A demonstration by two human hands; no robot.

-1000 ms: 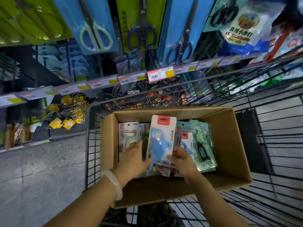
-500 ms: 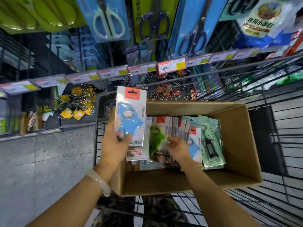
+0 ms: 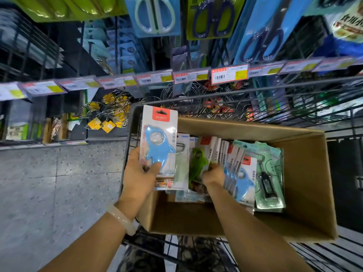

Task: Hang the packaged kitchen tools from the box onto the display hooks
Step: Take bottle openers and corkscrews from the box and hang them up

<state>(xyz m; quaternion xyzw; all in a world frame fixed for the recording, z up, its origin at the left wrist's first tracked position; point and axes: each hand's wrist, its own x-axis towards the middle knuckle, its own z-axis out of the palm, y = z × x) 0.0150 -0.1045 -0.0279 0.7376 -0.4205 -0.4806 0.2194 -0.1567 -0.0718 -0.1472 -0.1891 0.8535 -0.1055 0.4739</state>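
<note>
Two bare forearms, no sleeves in view. Left hand (image 3: pixel 138 178) and right hand (image 3: pixel 213 174) ungloved, no rings showing. One pale, translucent, smooth bangle (image 3: pixel 122 219) round the left wrist; no watch or band on the right wrist

This is a shop: packaged scissors (image 3: pixel 155 15) hang above a rail of price tags (image 3: pixel 229 74), and a cart (image 3: pixel 294 89) holds a stock box (image 3: pixel 306 173).

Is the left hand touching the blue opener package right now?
Touching. The head view shows the left hand gripping the blue opener package by its lower part, thumb across the front, raised above the cardboard box.
</note>
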